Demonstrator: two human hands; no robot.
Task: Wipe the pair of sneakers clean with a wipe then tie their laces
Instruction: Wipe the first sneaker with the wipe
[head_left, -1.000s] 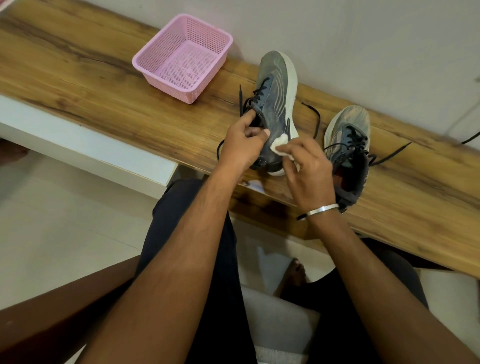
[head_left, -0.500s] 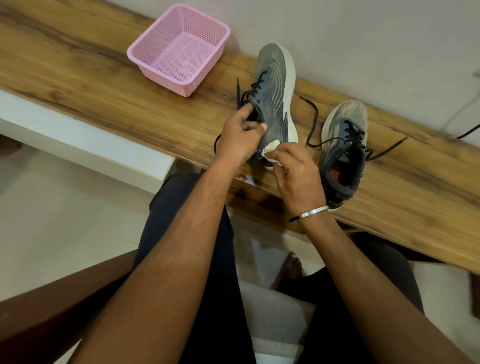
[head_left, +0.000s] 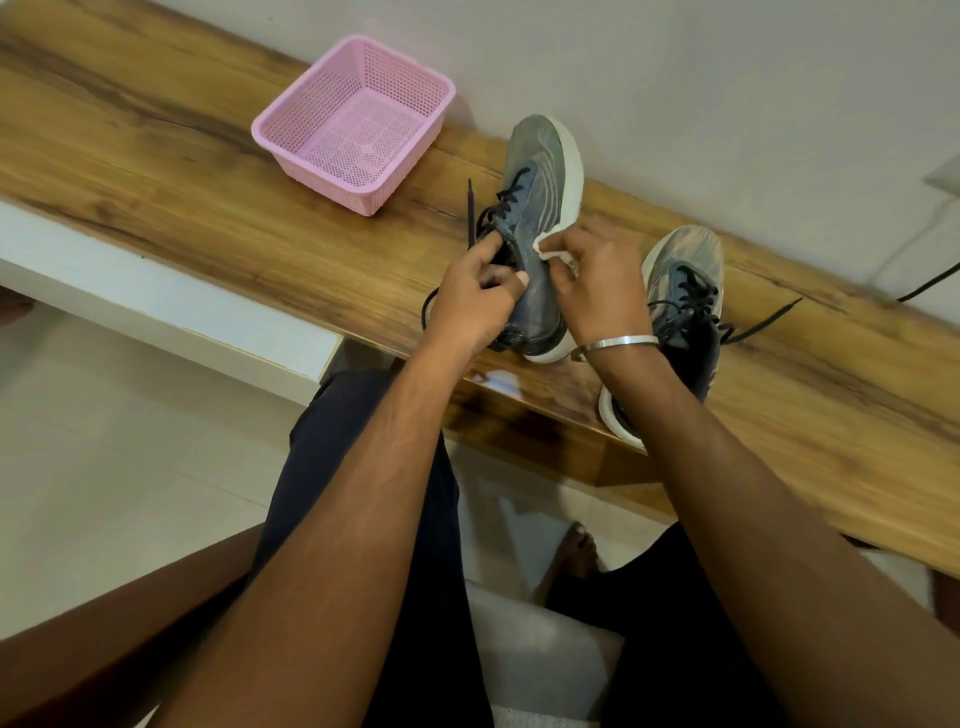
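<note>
The left hand (head_left: 475, 304) grips the near sneaker (head_left: 540, 234) at its collar, tipping it on the surface (head_left: 208, 171). Its long axis runs away from the person, toe pointing far. The right hand (head_left: 602, 283) pinches the wipe (head_left: 551, 253) against its upper; the other sneaker (head_left: 685, 291) lies just right, laces loose

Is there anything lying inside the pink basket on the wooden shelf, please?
No, the pink basket shows only its own perforated floor and walls, with nothing inside, and it sits apart from both sneakers.
</note>
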